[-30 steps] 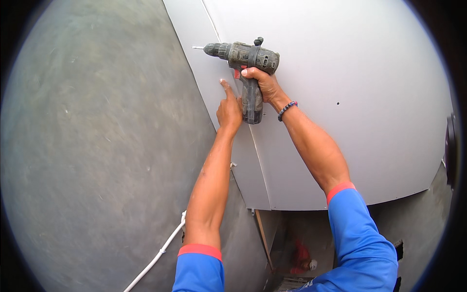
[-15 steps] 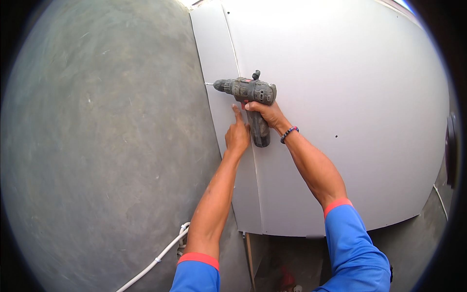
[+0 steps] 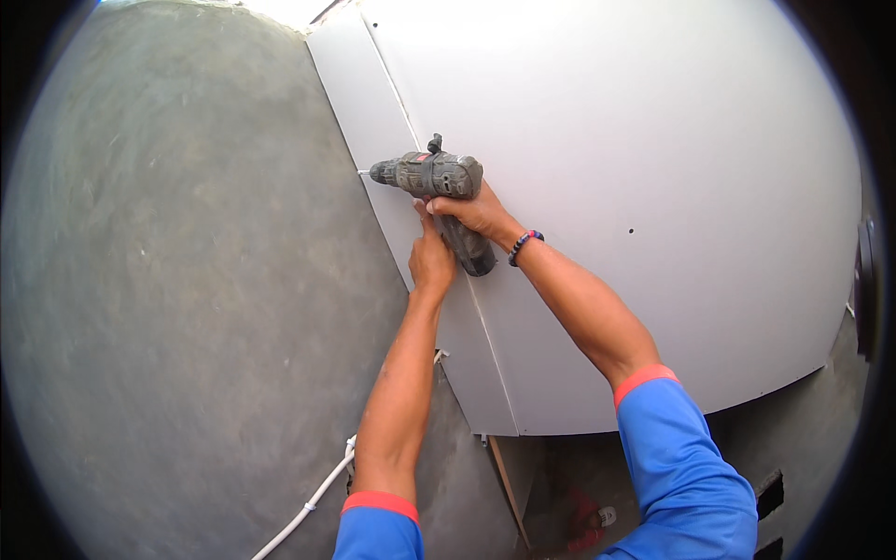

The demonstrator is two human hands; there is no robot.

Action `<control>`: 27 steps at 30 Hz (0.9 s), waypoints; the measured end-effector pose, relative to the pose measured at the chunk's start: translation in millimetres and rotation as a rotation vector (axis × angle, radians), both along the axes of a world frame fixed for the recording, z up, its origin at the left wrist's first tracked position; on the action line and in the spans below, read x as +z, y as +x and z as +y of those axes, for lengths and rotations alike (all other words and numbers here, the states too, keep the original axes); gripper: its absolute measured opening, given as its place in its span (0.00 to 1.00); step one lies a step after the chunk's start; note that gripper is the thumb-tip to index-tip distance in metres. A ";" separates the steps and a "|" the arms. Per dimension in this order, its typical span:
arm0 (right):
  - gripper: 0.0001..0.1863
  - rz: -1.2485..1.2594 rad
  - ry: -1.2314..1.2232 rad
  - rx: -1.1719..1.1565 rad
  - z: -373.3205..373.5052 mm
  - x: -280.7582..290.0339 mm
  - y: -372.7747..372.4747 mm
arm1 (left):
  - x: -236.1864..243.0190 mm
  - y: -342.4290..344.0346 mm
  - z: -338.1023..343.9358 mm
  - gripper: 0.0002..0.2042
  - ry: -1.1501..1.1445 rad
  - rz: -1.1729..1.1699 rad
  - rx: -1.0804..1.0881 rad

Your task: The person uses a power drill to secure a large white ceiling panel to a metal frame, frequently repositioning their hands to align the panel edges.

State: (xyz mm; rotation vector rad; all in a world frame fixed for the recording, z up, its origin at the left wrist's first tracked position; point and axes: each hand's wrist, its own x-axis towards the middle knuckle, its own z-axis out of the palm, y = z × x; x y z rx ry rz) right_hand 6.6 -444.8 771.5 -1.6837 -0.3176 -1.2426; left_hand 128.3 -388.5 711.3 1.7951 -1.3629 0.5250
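Observation:
A dusty dark cordless drill (image 3: 431, 175) lies sideways across a light grey panel, its chuck toward the left. The thin bit (image 3: 363, 172) reaches the narrow panel strip's left edge, beside the grey wall; its contact point is too small to tell. My right hand (image 3: 481, 211) is wrapped around the upper grip, just under the drill body. Against the grip's left side is my left hand (image 3: 432, 259), closed on it, with a finger raised to the trigger area; its other fingers are partly hidden.
The rough grey wall (image 3: 205, 233) fills the left side. A seam runs down the large panel (image 3: 672, 149), which has a dark hole. Below left, a white pipe (image 3: 308, 509) bends along the wall. Under the panel stand a wooden strip (image 3: 509, 490) and a red shape (image 3: 586, 527) in shadow.
The drill and both hands have shifted left in view, along with the panel's edge. The drill's handle now slants more, and my left finger is closer to my right hand.

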 end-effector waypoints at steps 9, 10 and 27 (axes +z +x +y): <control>0.19 0.026 -0.027 -0.072 -20.6 -6.0 10.5 | 4.7 -9.4 3.1 0.41 0.059 0.065 0.066; 0.18 0.039 -0.025 -0.072 -23.0 -4.7 10.9 | 8.3 -12.3 4.2 0.40 0.051 0.078 0.063; 0.20 0.092 0.027 -0.127 -74.2 -14.9 35.6 | -506.7 -76.5 70.2 0.10 -0.326 2.160 -0.040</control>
